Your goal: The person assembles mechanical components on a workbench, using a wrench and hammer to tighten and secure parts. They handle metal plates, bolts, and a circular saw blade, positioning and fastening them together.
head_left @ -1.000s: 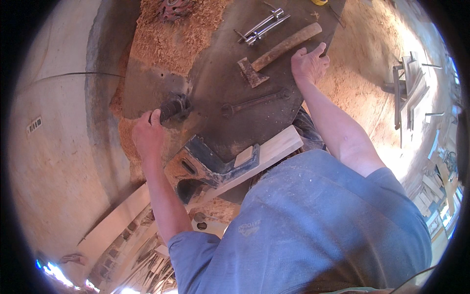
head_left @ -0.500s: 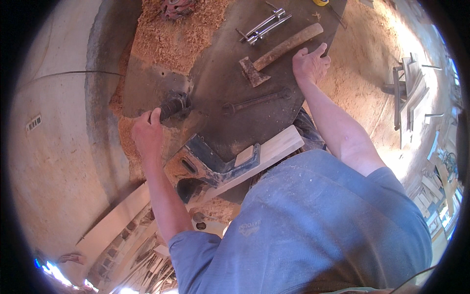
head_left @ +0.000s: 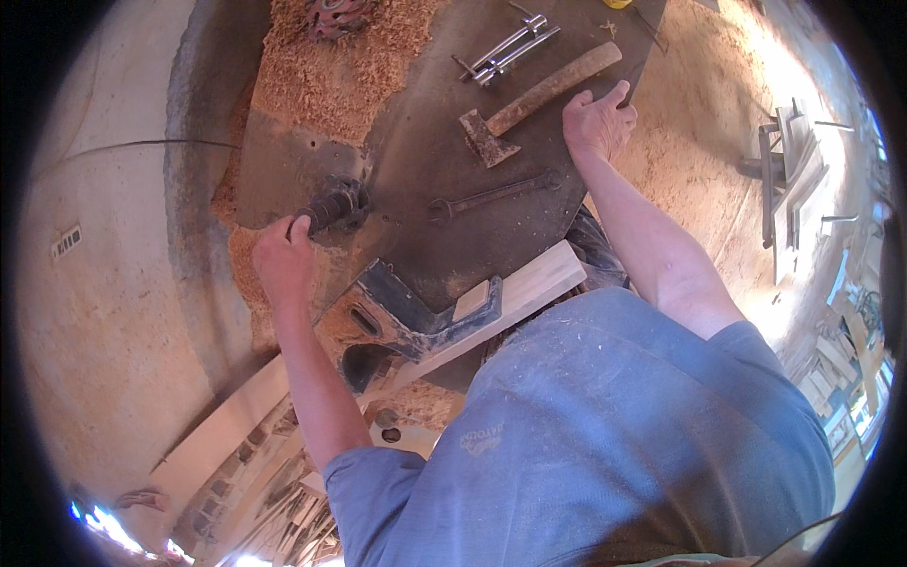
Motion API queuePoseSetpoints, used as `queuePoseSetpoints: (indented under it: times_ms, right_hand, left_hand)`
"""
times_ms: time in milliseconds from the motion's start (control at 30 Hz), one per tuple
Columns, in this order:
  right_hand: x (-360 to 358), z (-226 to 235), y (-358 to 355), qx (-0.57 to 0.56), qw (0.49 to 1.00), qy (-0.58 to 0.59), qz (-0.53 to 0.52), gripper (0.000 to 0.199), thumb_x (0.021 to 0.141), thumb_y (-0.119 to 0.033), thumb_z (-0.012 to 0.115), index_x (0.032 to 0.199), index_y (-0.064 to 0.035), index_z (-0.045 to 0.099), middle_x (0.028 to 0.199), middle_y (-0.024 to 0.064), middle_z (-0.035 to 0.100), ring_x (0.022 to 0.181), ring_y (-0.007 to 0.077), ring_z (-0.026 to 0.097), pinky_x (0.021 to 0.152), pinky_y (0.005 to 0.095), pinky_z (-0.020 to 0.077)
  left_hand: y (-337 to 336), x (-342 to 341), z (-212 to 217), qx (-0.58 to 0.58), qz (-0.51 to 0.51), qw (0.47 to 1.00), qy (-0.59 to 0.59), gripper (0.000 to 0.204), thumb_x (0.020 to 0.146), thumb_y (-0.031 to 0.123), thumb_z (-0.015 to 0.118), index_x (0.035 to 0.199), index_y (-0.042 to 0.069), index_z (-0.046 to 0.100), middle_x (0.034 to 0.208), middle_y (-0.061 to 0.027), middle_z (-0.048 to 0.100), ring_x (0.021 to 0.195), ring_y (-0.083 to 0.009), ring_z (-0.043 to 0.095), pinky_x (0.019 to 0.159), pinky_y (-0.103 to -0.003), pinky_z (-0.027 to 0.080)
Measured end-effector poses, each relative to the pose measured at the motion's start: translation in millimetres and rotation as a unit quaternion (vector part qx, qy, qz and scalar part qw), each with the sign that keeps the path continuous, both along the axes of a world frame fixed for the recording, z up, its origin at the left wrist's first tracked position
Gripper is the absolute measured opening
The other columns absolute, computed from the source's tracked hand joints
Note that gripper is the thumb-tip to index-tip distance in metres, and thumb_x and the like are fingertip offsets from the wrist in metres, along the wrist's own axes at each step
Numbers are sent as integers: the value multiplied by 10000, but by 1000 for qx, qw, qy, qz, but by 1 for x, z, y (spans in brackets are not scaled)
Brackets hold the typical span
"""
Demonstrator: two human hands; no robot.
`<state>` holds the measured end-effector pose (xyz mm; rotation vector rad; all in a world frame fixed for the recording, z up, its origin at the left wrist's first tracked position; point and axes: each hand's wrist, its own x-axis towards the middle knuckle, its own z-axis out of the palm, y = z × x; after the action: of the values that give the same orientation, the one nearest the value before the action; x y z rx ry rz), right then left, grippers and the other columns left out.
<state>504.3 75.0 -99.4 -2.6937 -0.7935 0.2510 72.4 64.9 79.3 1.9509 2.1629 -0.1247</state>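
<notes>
My left hand [head_left: 282, 263] is closed around a dark ribbed knob [head_left: 328, 206] at the edge of a dark metal machine table [head_left: 425, 161]. My right hand [head_left: 599, 121] rests flat on the far side of that table, fingers spread, beside the wooden handle of a rusty hatchet [head_left: 529, 102]. A long wrench [head_left: 491, 195] lies on the table between my two hands. A pale wooden board [head_left: 529, 288] sits against a blue metal bracket [head_left: 416, 317] at the table's near edge, close to my chest.
A pair of shiny metal bars [head_left: 505, 49] lies at the table's far end. Heaps of wood shavings [head_left: 331, 76] cover the left part of the machine and the floor [head_left: 718, 142] to the right. Stacked wooden frames [head_left: 789, 180] stand at far right. A concrete wall [head_left: 104, 283] is on the left.
Both hands stay where they were; my left hand has shifted slightly on the knob. Nothing else has moved.
</notes>
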Motion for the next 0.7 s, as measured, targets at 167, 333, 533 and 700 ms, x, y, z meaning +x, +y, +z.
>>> queuePoseSetpoints:
  times_ms: [167, 333, 533, 700]
  right_hand:
    - [-1, 2, -1, 3, 1000, -2, 6, 801, 937, -358, 593, 1590, -24, 274, 1340, 361, 476, 1234, 494, 517, 1053, 563, 438]
    - [0, 2, -1, 3, 1000, -1, 2, 798, 935, -357, 595, 1589, -26, 279, 1329, 354, 479, 1221, 489, 518, 1053, 561, 433]
    - [-1, 0, 0, 7, 1000, -3, 3, 796, 935, -357, 594, 1587, -26, 280, 1333, 352, 475, 1234, 487, 508, 1060, 561, 424]
    - [1, -1, 0, 6, 1000, 1, 1, 792, 939, -354, 586, 1590, -26, 277, 1341, 355, 474, 1239, 491, 506, 1068, 565, 418]
  left_hand:
    - [-7, -19, -11, 115, -162, 973, -116, 228, 962, 218, 718, 1042, 6, 742, 1064, -210, 733, 964, -425, 684, 891, -478, 535]
    - [-2, 9, 3, 16, 10, 1000, 11, 165, 902, 72, 732, 1051, 4, 751, 1088, -199, 722, 1010, -379, 699, 897, -444, 544]
    - [-8, -25, -11, 62, -127, 988, -66, 256, 969, 254, 708, 1076, 31, 772, 1162, -202, 716, 1034, -407, 685, 915, -474, 534]
    - [-8, 4, -6, 54, 20, 998, 8, 245, 963, 259, 714, 1042, 36, 776, 1186, -192, 700, 1095, -399, 668, 959, -487, 516]
